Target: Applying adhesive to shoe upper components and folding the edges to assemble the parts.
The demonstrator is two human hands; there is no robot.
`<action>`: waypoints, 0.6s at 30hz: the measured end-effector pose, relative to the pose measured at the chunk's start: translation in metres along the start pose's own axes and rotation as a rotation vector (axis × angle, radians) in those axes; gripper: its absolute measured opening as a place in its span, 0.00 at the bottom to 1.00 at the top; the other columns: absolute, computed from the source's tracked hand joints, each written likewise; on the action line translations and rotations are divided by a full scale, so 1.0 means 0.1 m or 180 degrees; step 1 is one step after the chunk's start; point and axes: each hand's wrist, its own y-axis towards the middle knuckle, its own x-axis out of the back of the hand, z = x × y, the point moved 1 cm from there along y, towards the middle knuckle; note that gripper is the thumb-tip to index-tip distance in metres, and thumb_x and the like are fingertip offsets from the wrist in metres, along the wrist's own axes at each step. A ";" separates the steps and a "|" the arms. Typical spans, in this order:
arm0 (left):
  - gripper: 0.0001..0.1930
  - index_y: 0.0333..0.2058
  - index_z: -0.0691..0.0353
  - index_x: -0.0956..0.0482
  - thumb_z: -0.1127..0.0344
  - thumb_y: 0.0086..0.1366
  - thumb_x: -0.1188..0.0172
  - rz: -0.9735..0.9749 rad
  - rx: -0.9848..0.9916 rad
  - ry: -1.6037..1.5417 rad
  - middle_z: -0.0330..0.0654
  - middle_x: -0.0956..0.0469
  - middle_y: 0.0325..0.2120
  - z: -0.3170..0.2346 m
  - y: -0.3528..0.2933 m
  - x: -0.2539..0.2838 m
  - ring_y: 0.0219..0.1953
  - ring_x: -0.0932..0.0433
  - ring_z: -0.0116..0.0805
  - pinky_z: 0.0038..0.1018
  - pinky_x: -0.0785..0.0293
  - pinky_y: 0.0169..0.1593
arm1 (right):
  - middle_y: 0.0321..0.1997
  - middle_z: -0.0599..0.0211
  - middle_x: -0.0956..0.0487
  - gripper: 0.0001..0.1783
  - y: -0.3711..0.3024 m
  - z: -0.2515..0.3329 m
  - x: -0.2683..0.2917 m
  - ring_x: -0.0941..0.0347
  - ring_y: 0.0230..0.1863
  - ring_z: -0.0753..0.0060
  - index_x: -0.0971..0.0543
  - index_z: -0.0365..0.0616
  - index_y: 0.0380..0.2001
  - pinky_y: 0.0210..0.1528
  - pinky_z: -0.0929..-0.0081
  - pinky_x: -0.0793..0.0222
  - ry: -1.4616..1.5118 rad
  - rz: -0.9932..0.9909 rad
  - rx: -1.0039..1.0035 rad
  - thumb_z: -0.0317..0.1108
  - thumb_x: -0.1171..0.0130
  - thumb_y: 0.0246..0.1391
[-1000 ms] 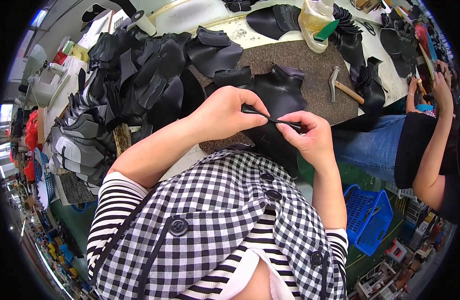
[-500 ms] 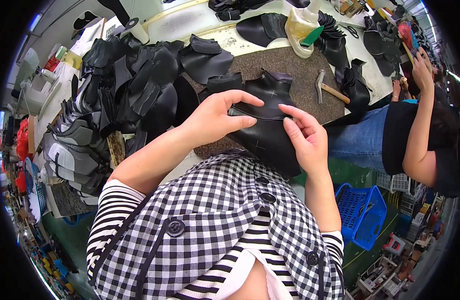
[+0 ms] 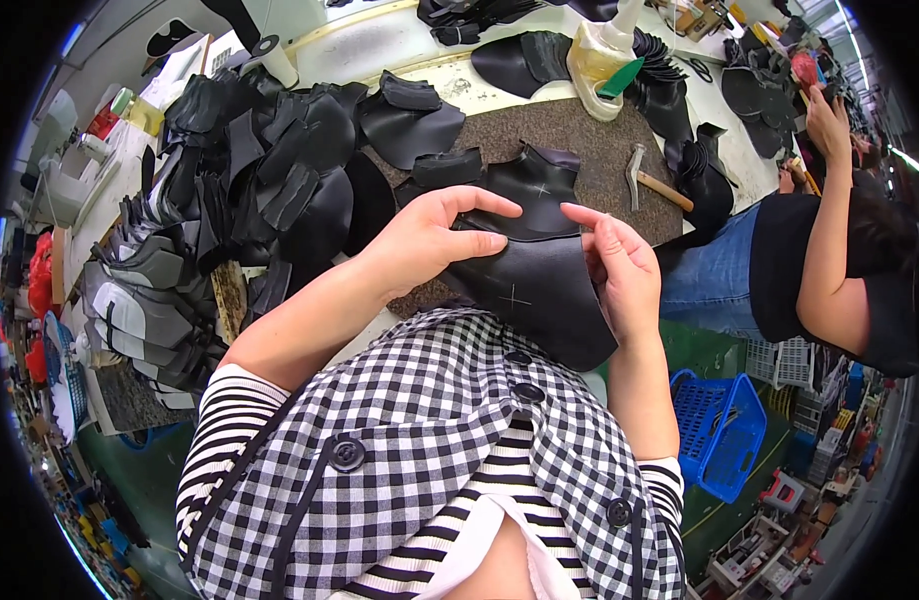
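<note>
A black leather piece (image 3: pixel 549 305) with a thin white cross on it hangs over the near edge of the table, in front of my body. Its upper part (image 3: pixel 527 190), marked with another cross, lies on the brown board (image 3: pixel 569 125), and a raised fold or seam runs between the two. My left hand (image 3: pixel 414 240) pinches the left end of this seam, thumb below and index finger stretched above. At the right end, my right hand (image 3: pixel 627 275) holds the edge, with some fingers hidden behind the leather.
A hammer (image 3: pixel 663 190) rests on the board's right side. Beyond it stands a bottle (image 3: pixel 591 65) of yellowish liquid with a green blade-like piece. Stacked black leather pieces (image 3: pixel 309 150) crowd the left. A co-worker (image 3: pixel 799 260) stands at the right, near a blue basket (image 3: pixel 721 435) on the floor.
My right thumb has moved from the front of the seam to the right edge. The lower leather has turned flatter toward me, and its cross shows more fully. My left hand barely moved.
</note>
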 end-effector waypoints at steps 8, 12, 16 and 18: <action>0.30 0.59 0.67 0.33 0.75 0.57 0.34 -0.0599 -0.0514 -0.0512 0.42 0.22 0.45 0.11 0.08 -0.07 0.47 0.24 0.27 0.27 0.29 0.55 | 0.28 0.80 0.27 0.15 0.07 -0.01 0.02 0.36 0.28 0.92 0.23 0.39 0.47 0.30 0.90 0.42 -0.0571 -0.0095 0.0484 0.19 0.42 0.56; 0.26 0.55 0.68 0.29 0.77 0.56 0.34 0.0203 0.0099 -0.1490 0.42 0.22 0.45 0.19 0.20 -0.02 0.45 0.23 0.27 0.25 0.27 0.50 | 0.34 0.73 0.23 0.26 -0.01 -0.13 0.09 0.32 0.31 0.89 0.31 0.44 0.57 0.34 0.89 0.37 -0.1077 -0.0174 0.1426 0.18 0.42 0.56; 0.15 0.44 0.66 0.20 0.79 0.57 0.34 -0.0611 -0.0426 -0.0240 0.39 0.20 0.39 0.20 0.18 -0.11 0.39 0.20 0.28 0.23 0.25 0.47 | 0.41 0.61 0.20 0.22 0.04 -0.20 0.06 0.23 0.43 0.67 0.27 0.38 0.50 0.50 0.74 0.30 -0.1882 -0.1438 0.2641 0.23 0.35 0.51; 0.10 0.37 0.63 0.17 0.78 0.55 0.33 -0.0874 -0.0995 0.0623 0.40 0.19 0.37 0.16 0.19 -0.11 0.37 0.20 0.31 0.23 0.25 0.44 | 0.42 0.59 0.20 0.19 -0.15 -0.23 0.09 0.24 0.43 0.65 0.24 0.38 0.44 0.48 0.73 0.30 -0.2467 -0.1263 0.2265 0.28 0.32 0.49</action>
